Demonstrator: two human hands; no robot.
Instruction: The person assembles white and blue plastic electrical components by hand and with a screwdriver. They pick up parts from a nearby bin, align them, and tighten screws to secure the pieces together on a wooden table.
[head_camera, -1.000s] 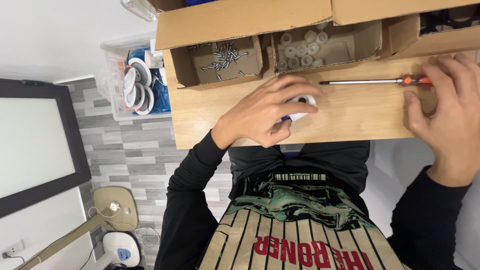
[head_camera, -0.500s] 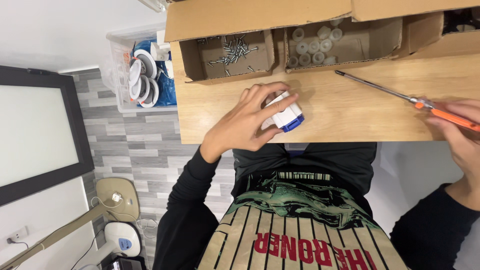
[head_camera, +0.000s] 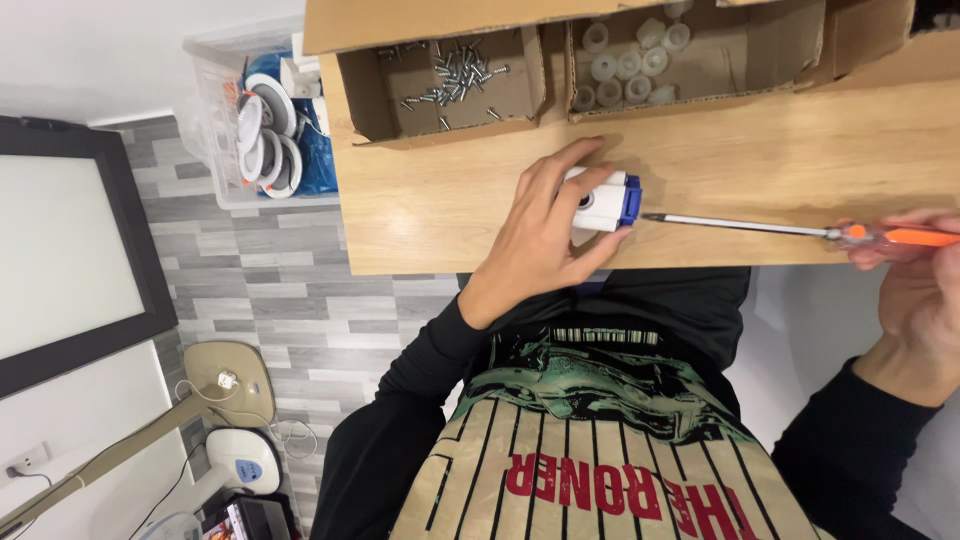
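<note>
Since half a second ago our screwdriver (head_camera: 760, 227) has swung down from its slant across the bench and now lies level, its tip at the blue end of the small white-and-blue part (head_camera: 603, 200), which itself has hardly shifted. That part sits on the wooden tabletop (head_camera: 450, 220) near the front edge, held in our left hand (head_camera: 545, 235): fingers curl over its top and far side, the thumb presses from the near side, so the grip is closed around it with only the blue end and some white face showing. Our right hand (head_camera: 915, 290) is closed on the orange handle, far out along the long shaft. We judge the main risk to be the tip skating off the blue end and jabbing our left thumb or fingers (head_camera: 560, 175), since they lie just beside the contact point and the long shaft gives little control. A push could also slide the part toward the table edge. Behind it stand a cardboard box of screws (head_camera: 445, 75) and another of white plastic caps (head_camera: 640, 65).
</note>
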